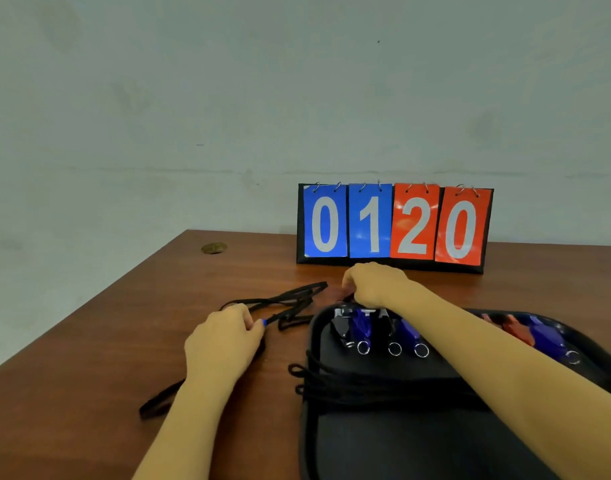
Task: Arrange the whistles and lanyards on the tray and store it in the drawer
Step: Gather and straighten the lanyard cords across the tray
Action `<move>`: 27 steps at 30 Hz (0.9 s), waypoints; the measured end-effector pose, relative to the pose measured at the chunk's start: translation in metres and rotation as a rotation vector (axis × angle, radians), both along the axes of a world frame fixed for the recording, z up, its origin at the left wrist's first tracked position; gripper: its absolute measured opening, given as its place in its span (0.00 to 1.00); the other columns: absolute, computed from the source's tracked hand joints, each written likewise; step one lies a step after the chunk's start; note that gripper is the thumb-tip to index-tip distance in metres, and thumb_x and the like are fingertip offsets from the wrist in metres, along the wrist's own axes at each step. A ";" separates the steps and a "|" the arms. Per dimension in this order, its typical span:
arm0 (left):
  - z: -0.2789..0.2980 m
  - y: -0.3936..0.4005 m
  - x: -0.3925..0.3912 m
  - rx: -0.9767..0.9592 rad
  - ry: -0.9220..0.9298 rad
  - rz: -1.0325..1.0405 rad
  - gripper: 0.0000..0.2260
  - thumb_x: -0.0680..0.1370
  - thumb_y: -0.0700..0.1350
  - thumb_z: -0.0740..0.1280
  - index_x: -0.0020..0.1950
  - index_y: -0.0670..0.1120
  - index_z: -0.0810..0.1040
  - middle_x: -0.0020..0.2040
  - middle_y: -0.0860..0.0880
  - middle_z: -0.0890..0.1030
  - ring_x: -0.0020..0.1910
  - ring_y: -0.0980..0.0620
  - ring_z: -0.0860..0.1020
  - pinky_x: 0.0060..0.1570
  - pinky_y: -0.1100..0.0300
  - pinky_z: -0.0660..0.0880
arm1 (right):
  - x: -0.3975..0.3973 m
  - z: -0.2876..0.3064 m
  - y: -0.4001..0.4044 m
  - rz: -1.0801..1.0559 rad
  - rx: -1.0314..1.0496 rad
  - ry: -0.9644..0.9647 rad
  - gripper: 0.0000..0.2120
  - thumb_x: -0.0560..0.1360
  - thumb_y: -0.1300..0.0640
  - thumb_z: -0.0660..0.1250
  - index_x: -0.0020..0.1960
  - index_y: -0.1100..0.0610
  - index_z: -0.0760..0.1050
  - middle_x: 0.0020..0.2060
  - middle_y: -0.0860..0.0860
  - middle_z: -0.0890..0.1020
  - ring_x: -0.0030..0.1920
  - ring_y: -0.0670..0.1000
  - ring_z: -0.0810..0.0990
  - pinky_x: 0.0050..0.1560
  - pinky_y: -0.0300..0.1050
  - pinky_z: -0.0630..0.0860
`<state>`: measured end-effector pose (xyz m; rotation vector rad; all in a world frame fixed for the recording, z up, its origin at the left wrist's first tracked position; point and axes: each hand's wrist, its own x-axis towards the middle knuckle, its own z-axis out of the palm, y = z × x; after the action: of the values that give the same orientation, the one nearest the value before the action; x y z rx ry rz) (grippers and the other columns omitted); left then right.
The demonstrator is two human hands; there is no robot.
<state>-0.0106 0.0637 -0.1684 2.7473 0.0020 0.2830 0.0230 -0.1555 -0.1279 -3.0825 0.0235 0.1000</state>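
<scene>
Lanyards (pixel 290 306), flat black cords, lie tangled on the table (pixel 106 341) left of the tray (pixel 383 445). Your left hand (pixel 224 344) pinches one, fingers curled round it. Your right hand (pixel 373 284) is curled beyond the tray's far rim, apparently gripping a cord end. Five whistles (pixel 362 323) are countable on the tray: one black, three blue, one red; blur may hide more.

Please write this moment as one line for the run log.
left hand: grips black lanyards on table | right hand: curled beyond tray | whistles: on tray
</scene>
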 end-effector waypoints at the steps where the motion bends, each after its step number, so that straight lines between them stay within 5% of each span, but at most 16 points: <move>1: -0.001 0.000 0.000 -0.015 -0.031 0.020 0.09 0.77 0.55 0.61 0.40 0.52 0.71 0.35 0.53 0.75 0.34 0.52 0.74 0.29 0.61 0.66 | 0.004 -0.002 -0.001 -0.022 -0.002 -0.005 0.16 0.75 0.65 0.60 0.61 0.55 0.74 0.59 0.55 0.77 0.56 0.57 0.77 0.57 0.52 0.75; 8: 0.000 -0.001 -0.003 -0.173 -0.144 0.099 0.10 0.79 0.52 0.59 0.42 0.48 0.70 0.34 0.51 0.75 0.30 0.53 0.72 0.26 0.61 0.64 | 0.019 -0.008 -0.007 -0.073 0.105 -0.099 0.05 0.75 0.63 0.60 0.48 0.61 0.74 0.50 0.57 0.79 0.49 0.58 0.78 0.50 0.52 0.76; 12: 0.011 -0.005 -0.008 -0.361 -0.227 -0.020 0.07 0.77 0.54 0.61 0.53 0.54 0.69 0.38 0.57 0.71 0.35 0.58 0.72 0.29 0.62 0.64 | 0.004 0.014 0.015 0.010 0.548 -0.247 0.03 0.77 0.61 0.63 0.48 0.59 0.74 0.41 0.48 0.75 0.45 0.51 0.73 0.45 0.44 0.68; 16: 0.026 -0.017 -0.018 -0.520 -0.285 -0.367 0.20 0.72 0.48 0.70 0.59 0.60 0.67 0.51 0.61 0.71 0.51 0.59 0.70 0.45 0.64 0.68 | -0.032 0.045 0.059 0.137 0.973 -0.200 0.02 0.75 0.59 0.65 0.45 0.54 0.75 0.34 0.48 0.77 0.30 0.40 0.74 0.33 0.34 0.69; 19: 0.033 -0.024 -0.029 -0.672 -0.259 -0.473 0.21 0.71 0.45 0.71 0.52 0.65 0.65 0.50 0.61 0.74 0.51 0.59 0.72 0.46 0.67 0.68 | -0.059 0.057 0.082 0.244 1.109 -0.170 0.03 0.75 0.60 0.65 0.44 0.54 0.75 0.31 0.49 0.80 0.30 0.47 0.75 0.32 0.36 0.72; 24: 0.036 -0.022 -0.038 -0.812 -0.403 -0.414 0.07 0.75 0.40 0.64 0.40 0.52 0.75 0.38 0.51 0.80 0.42 0.52 0.78 0.40 0.57 0.74 | -0.097 0.075 0.085 0.329 1.266 -0.101 0.05 0.74 0.63 0.64 0.41 0.55 0.73 0.32 0.51 0.81 0.31 0.48 0.73 0.34 0.39 0.72; 27: 0.038 -0.024 -0.040 -0.871 -0.396 -0.386 0.08 0.76 0.40 0.63 0.40 0.52 0.77 0.35 0.49 0.80 0.34 0.53 0.77 0.35 0.62 0.72 | -0.114 0.082 0.071 0.316 1.328 -0.110 0.07 0.75 0.63 0.62 0.39 0.55 0.72 0.32 0.52 0.81 0.31 0.49 0.75 0.38 0.42 0.73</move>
<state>-0.0507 0.0399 -0.1306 1.7515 -0.4041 0.5528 -0.0912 -0.0849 -0.0457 -1.7381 -0.3691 -0.0383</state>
